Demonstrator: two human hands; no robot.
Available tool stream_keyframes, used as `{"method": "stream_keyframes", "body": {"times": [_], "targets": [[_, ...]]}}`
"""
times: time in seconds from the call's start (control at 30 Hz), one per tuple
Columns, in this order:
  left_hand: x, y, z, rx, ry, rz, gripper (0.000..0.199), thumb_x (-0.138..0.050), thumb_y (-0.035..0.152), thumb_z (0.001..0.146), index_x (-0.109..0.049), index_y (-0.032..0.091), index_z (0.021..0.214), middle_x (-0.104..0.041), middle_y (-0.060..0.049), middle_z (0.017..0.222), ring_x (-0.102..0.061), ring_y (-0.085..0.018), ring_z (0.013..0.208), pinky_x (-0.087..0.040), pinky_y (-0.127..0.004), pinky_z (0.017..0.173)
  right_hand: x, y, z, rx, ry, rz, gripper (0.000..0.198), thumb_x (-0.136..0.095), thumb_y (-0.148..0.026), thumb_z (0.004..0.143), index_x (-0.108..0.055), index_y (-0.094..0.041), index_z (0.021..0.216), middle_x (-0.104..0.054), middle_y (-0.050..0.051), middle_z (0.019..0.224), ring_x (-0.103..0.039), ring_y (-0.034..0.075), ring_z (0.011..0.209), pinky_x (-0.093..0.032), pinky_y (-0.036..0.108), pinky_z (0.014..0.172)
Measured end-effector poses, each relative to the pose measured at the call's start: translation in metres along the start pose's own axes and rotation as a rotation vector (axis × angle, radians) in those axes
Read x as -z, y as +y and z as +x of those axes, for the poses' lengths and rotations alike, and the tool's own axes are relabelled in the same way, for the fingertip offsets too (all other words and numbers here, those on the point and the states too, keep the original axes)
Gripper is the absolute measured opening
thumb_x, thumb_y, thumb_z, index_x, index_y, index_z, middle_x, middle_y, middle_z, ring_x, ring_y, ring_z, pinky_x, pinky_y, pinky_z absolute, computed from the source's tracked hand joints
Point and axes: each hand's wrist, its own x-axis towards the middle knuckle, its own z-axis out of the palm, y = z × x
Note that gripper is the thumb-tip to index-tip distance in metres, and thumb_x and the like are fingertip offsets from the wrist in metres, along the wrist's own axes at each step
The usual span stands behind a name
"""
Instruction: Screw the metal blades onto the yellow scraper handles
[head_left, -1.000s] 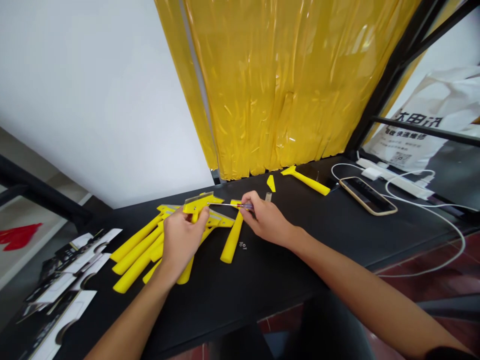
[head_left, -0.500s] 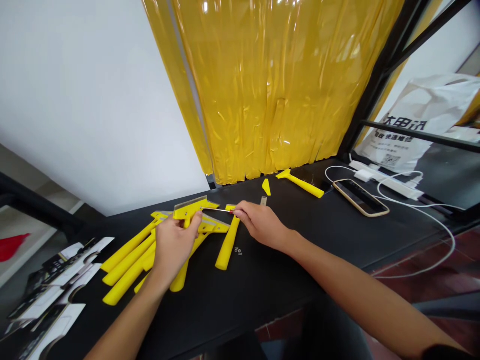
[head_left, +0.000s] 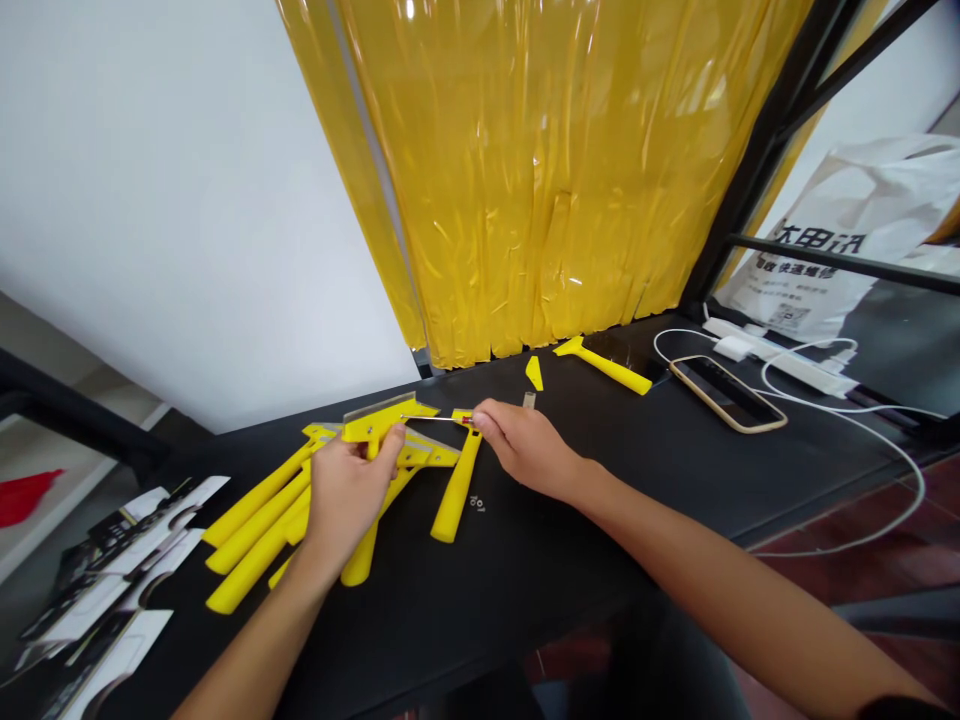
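My left hand [head_left: 351,487] is closed round a yellow scraper [head_left: 382,416], its wide head tilted up with a blade along the far edge. In my right hand [head_left: 519,442] is a thin screwdriver [head_left: 435,418], its handle mostly hidden by the fingers. The shaft points left, and its tip meets the scraper head near a screw. Under and left of my left hand lies a pile of yellow scrapers [head_left: 259,556]. A separate yellow handle [head_left: 456,490] rests just left of my right hand, with several small metal pieces [head_left: 478,504] beside it.
Farther back lie a yellow plate [head_left: 534,373], a small metal piece [head_left: 529,400] and another yellow scraper handle [head_left: 615,372]. A phone [head_left: 727,394], white cables and a power strip [head_left: 787,358] are at right. Black-and-white cards [head_left: 112,590] spread at left. A yellow plastic curtain [head_left: 540,180] hangs behind.
The scraper and the screwdriver have shifted very slightly. My right hand has turned a little on the screwdriver. The view has moved slightly.
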Motion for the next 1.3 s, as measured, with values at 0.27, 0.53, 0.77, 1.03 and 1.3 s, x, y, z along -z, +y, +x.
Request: {"method": "stream_keyframes", "body": {"times": [0.27,0.53,0.77,1.03,1.3], "targets": [[-0.001,0.000,-0.002,-0.006,-0.012,-0.026,0.045,-0.064,0.049,0.083,-0.056,0.018,0.051,-0.056,-0.001,0.045,-0.053,-0.014,0.044,-0.039,-0.024,0.047,0.001,0.001,0.001,0.026,0.014,0.008,0.034,-0.032,-0.041,0.107,-0.052,-0.020,0.088,-0.064,0.002,0.079,-0.058,0.016,0.069,-0.034,0.028,0.062],[-0.002,0.001,-0.004,0.004,-0.018,-0.047,0.046,-0.063,0.048,0.083,-0.052,0.018,0.050,-0.052,0.000,0.044,-0.048,-0.012,0.043,-0.036,-0.024,0.045,0.001,-0.001,-0.002,-0.015,0.036,0.088,0.023,-0.045,-0.042,0.102,-0.050,-0.021,0.110,-0.066,0.001,0.085,-0.058,0.015,0.067,-0.036,0.027,0.061],[-0.002,0.002,-0.007,-0.006,-0.036,-0.106,0.042,-0.064,0.046,0.084,-0.052,0.019,0.055,-0.053,0.000,0.048,-0.050,-0.012,0.046,-0.039,-0.024,0.048,0.003,-0.001,-0.001,-0.027,0.029,0.023,0.032,-0.035,-0.044,0.106,-0.055,-0.021,0.097,-0.064,0.001,0.077,-0.058,0.015,0.067,-0.035,0.028,0.062],[-0.002,0.002,-0.008,-0.006,-0.037,-0.075,0.043,-0.063,0.046,0.084,-0.052,0.019,0.052,-0.052,0.000,0.045,-0.049,-0.013,0.044,-0.038,-0.025,0.046,0.004,-0.007,-0.004,-0.054,0.058,0.003,0.033,-0.031,-0.041,0.106,-0.052,-0.020,0.090,-0.064,0.003,0.077,-0.057,0.016,0.064,-0.034,0.029,0.060],[-0.001,0.007,-0.008,0.020,-0.001,-0.068,0.044,-0.064,0.046,0.083,-0.052,0.019,0.051,-0.054,0.000,0.044,-0.050,-0.013,0.042,-0.039,-0.024,0.046,0.001,-0.014,-0.006,-0.044,0.031,0.018,0.026,-0.044,-0.044,0.102,-0.052,-0.020,0.109,-0.068,0.003,0.086,-0.061,0.016,0.068,-0.036,0.028,0.060]]}}
